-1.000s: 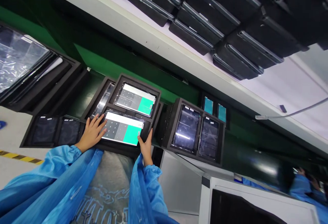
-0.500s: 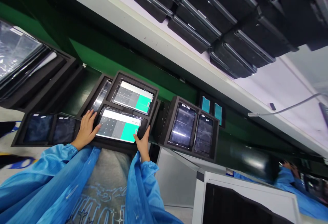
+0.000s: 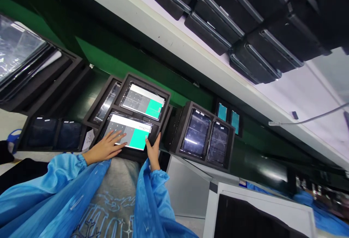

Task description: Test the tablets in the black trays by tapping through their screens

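Observation:
A lit tablet [image 3: 131, 132] with a grey keypad and a teal block on its screen lies in the near slot of a black foam tray [image 3: 163, 121]. My left hand [image 3: 106, 147] lies flat on the keypad side of its screen, fingers stretched out. My right hand [image 3: 153, 150] grips the tablet's right edge, thumb on the frame. A second lit tablet [image 3: 143, 102] with the same screen sits in the far slot of that tray.
Another foam tray [image 3: 188, 116] to the right holds two dark tablets [image 3: 196, 131]. Further trays stand at left [image 3: 29, 136] and far left [image 3: 40, 81]. A white shelf [image 3: 169, 38] above carries several black trays. A white box [image 3: 261, 209] is at lower right.
My left hand slid from the tablet's left edge rightward onto its keypad. My right hand stays on the right edge. The camera view shifted slightly.

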`<move>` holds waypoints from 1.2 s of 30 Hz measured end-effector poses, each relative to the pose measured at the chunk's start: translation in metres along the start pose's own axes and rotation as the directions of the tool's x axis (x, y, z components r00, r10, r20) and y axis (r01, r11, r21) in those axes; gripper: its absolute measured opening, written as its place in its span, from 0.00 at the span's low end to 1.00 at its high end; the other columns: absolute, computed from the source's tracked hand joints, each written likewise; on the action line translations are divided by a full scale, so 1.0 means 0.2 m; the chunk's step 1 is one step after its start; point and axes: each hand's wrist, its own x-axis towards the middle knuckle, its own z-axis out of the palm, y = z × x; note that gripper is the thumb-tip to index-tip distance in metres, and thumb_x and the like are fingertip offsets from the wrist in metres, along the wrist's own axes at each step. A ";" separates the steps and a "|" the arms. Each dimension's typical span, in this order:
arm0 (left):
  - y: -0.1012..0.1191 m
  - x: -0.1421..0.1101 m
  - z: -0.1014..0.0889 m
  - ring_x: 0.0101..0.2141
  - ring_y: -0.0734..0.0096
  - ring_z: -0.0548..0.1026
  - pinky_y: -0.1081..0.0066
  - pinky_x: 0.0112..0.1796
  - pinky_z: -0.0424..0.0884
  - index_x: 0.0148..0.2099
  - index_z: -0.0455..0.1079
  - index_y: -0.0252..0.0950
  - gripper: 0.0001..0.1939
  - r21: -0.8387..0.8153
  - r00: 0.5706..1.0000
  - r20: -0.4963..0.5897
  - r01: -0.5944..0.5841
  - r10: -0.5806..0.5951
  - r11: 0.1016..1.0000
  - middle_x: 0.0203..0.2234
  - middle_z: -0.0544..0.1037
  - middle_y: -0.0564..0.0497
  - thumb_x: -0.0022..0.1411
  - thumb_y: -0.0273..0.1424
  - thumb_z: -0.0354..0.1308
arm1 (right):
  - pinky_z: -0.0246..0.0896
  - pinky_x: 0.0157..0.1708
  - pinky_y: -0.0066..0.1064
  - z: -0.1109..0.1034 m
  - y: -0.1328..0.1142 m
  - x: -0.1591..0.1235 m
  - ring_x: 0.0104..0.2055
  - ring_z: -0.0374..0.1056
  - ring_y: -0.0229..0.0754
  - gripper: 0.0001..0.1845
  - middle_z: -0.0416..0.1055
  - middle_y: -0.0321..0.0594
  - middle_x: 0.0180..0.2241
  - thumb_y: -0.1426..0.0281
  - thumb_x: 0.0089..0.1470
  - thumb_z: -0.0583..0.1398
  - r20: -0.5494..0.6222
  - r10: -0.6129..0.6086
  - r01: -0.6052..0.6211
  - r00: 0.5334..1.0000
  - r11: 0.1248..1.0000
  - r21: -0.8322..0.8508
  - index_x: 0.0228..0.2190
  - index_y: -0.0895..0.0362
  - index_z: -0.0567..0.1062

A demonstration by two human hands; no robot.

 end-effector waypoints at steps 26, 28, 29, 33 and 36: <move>-0.65 0.67 -0.06 0.63 0.49 0.60 0.49 0.64 0.56 0.69 0.53 0.29 0.38 -0.479 0.692 -0.128 0.584 -0.711 0.655 0.63 0.60 0.35 0.65 0.48 0.49 | 0.44 0.68 0.46 -0.03 -0.30 0.86 0.69 0.49 0.49 0.48 0.47 0.46 0.69 0.58 0.52 0.61 -0.090 -0.159 0.165 0.983 0.985 0.059 0.68 0.57 0.49; -0.65 0.71 -0.05 0.63 0.49 0.61 0.50 0.63 0.57 0.68 0.54 0.29 0.38 -0.484 0.676 -0.144 0.589 -0.723 0.647 0.63 0.62 0.35 0.64 0.48 0.50 | 0.41 0.69 0.46 -0.02 -0.29 0.85 0.70 0.47 0.48 0.47 0.46 0.46 0.69 0.60 0.53 0.60 -0.087 -0.185 0.191 0.979 0.980 0.061 0.68 0.58 0.49; -0.64 0.72 -0.05 0.62 0.49 0.61 0.50 0.63 0.58 0.67 0.55 0.29 0.37 -0.486 0.657 -0.155 0.600 -0.738 0.636 0.62 0.62 0.35 0.64 0.48 0.50 | 0.40 0.69 0.46 -0.02 -0.29 0.84 0.71 0.46 0.48 0.46 0.46 0.47 0.69 0.60 0.53 0.60 -0.094 -0.199 0.205 0.975 0.978 0.051 0.68 0.59 0.49; -0.62 0.72 -0.05 0.61 0.50 0.63 0.51 0.62 0.59 0.67 0.57 0.31 0.35 -0.499 0.593 -0.163 0.640 -0.788 0.585 0.62 0.63 0.37 0.66 0.48 0.49 | 0.40 0.69 0.45 -0.04 -0.27 0.83 0.70 0.46 0.47 0.48 0.45 0.45 0.70 0.58 0.53 0.60 -0.063 -0.187 0.191 0.980 0.979 0.071 0.68 0.59 0.47; -0.62 0.72 -0.05 0.61 0.51 0.63 0.52 0.62 0.60 0.66 0.57 0.32 0.34 -0.489 0.612 -0.183 0.622 -0.769 0.611 0.61 0.64 0.37 0.66 0.48 0.48 | 0.39 0.69 0.45 -0.06 -0.27 0.82 0.71 0.43 0.49 0.54 0.41 0.44 0.71 0.59 0.49 0.63 -0.008 -0.159 0.159 0.987 0.983 0.087 0.69 0.57 0.44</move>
